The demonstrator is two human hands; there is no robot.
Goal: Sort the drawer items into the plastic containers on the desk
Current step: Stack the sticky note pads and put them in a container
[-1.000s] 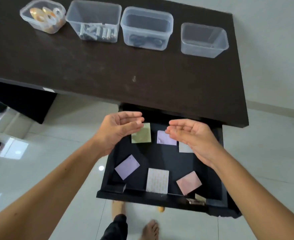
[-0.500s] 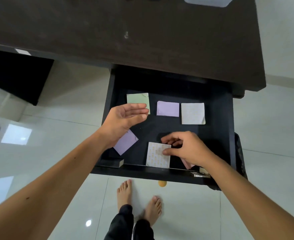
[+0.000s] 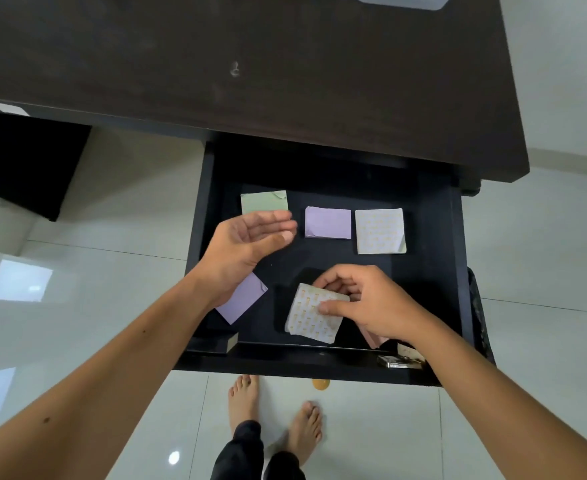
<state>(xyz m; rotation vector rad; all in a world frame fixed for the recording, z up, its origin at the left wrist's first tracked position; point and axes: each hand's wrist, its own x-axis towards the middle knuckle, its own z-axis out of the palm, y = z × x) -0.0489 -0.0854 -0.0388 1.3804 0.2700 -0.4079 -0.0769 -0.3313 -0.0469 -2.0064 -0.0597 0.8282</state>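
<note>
The head view looks down into the open drawer [image 3: 456,271] pulled out from under the dark desk [image 3: 285,64]. The right hand [image 3: 371,306] pinches the near patterned pad [image 3: 311,315] between thumb and fingertips, its far edge tipped up off the drawer floor while the near edge seems to rest there still; I judge this the start of a pick-up. The left hand [image 3: 247,244] hovers over the drawer's left side with palm up and fingers loosely spread, holding nothing. Still lying in the drawer are a green pad [image 3: 262,201] at the far left, a purple pad [image 3: 327,222] next to it, a second patterned pad [image 3: 380,231] to the far right, another purple pad [image 3: 245,299] partly under the left wrist, and a pink pad [image 3: 373,339] mostly hidden beneath the right hand. A small metal object [image 3: 397,362] sits at the front right corner; what it is cannot be told. Of the plastic containers only the bottom edge of one container [image 3: 401,1] shows at the top of the view, so their contents cannot be read here. By my reckoning all the visible note pads remain to be moved, so this part of the sorting is only beginning.
</note>
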